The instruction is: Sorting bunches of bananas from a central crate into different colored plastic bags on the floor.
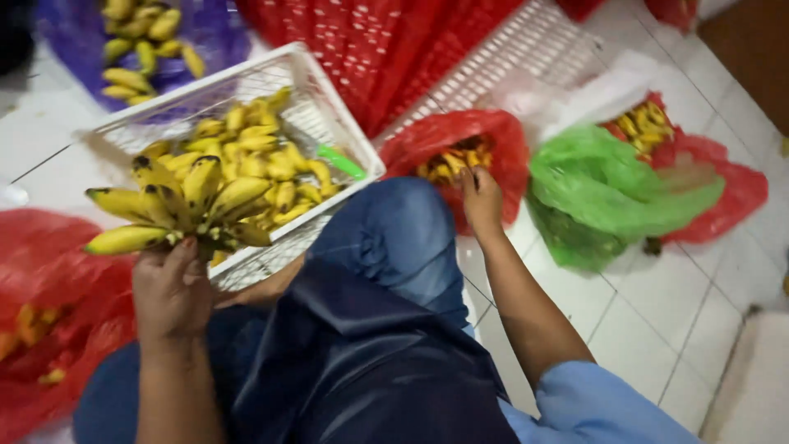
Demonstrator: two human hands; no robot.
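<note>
My left hand [171,289] grips a bunch of small yellow bananas [177,205] by its stem end, held over the near edge of a white plastic basket [325,78] that has several more banana bunches in it. My right hand [482,200] reaches into a red plastic bag [444,136] of bananas on the floor beyond my knee, its fingers on the fruit inside. Whether it has hold of any banana cannot be made out.
A green plastic bag [608,193] lies right of the red one, with another red bag of bananas [707,177] behind it. A purple bag with bananas [152,41] sits at top left, a red bag [49,304] at left, red and white crates [460,49] behind. White tiled floor [649,329].
</note>
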